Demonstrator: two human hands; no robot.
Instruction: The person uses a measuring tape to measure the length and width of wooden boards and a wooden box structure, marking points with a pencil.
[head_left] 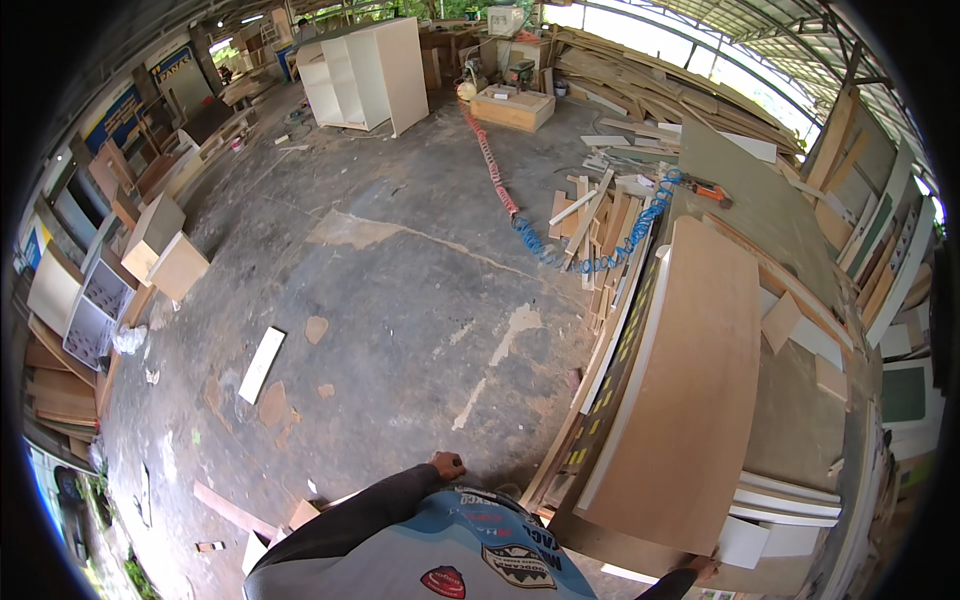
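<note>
A long light-brown plywood panel (pixel 690 380) lies lengthwise on the workbench (pixel 790 430) to my right. My right hand (pixel 705 568) is at the panel's near right corner, its fingers closed on the edge and partly hidden. In front of my body, over the floor, my left hand (pixel 448 464) is held with its fingers curled in; I see nothing in it. A white strip (pixel 625 400) runs along the panel's left side.
Wood offcuts (pixel 600 225) are heaped beyond the bench, with a blue coiled air hose (pixel 640 235) across them. An orange tool (pixel 712 193) rests on the bench's far end. One white board (pixel 262 365) lies on the floor; a white cabinet (pixel 365 75) stands farther back.
</note>
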